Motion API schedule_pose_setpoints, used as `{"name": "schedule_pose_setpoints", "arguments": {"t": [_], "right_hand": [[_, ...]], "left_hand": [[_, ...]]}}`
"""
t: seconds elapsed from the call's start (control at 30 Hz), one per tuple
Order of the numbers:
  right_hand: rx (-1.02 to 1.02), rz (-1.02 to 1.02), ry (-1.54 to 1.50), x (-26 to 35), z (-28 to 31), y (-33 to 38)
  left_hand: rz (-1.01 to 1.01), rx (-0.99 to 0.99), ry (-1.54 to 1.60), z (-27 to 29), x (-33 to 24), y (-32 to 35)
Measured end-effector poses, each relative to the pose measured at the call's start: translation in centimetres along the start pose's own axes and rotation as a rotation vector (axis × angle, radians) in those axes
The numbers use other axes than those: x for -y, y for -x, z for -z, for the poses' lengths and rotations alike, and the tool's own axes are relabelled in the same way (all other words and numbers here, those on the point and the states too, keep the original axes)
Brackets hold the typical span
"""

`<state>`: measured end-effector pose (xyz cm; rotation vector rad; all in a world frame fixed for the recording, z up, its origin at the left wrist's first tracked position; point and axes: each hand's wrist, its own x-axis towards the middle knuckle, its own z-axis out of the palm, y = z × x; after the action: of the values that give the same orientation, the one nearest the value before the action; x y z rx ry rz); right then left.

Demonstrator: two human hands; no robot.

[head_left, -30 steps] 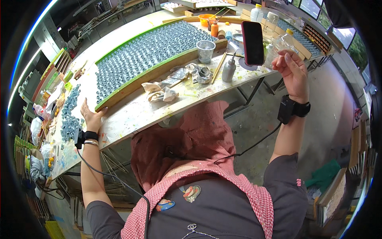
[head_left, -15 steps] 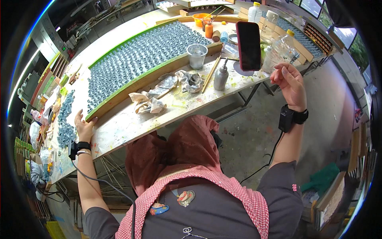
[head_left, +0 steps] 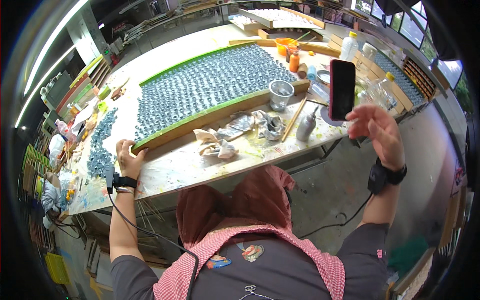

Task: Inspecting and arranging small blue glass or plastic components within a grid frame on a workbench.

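My left hand is closed round the near left end of a wooden strip with a green top edge. Behind that strip lie many rows of small, shiny blue-grey pieces, bordered on the far side by another green-edged strip. To the right, my right hand is raised, its fingers loosely bent and apart with nothing in them. Just by its fingertips a dark-screened phone in a red case stands upright; what holds it up is hidden, and whether a fingertip touches it I cannot tell.
Along the table's near side are crumpled rags, a wooden stick, a grey squeeze bottle and a clear plastic cup. Farther back stand an orange bowl and clear bottles. Loose blue-grey pieces lie at left.
The whole view has shifted, so the table sits farther right. My left fingers have drawn in round the strip's end. My right hand has turned, its fingers opening closer to the phone.
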<state>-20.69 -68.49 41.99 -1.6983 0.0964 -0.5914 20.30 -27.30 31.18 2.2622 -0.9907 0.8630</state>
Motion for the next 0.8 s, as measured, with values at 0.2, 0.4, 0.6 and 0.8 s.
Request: {"name": "schedule_pose_setpoints", "arguments": {"t": [0.2, 0.4, 0.6, 0.8], "right_hand": [[0.312, -0.119, -0.346, -1.7, -10.5, -1.2], [0.020, -0.348, -1.021, -10.9, -19.3, -8.7], [-0.133, -0.398, -1.227, -15.0, -18.9, -12.5], [-0.349, -0.579, -1.250, -13.1, -19.8, -13.5]], "left_hand": [[0.070, 0.054, 0.004, 0.4, 0.4, -0.1], [0.174, 0.100, 0.045, -0.1, 1.9, 0.2], [0.842, 0.034, 0.968, 1.3, 3.4, 2.5], [1.092, 0.162, 1.331, 3.7, 3.4, 0.1]]}}
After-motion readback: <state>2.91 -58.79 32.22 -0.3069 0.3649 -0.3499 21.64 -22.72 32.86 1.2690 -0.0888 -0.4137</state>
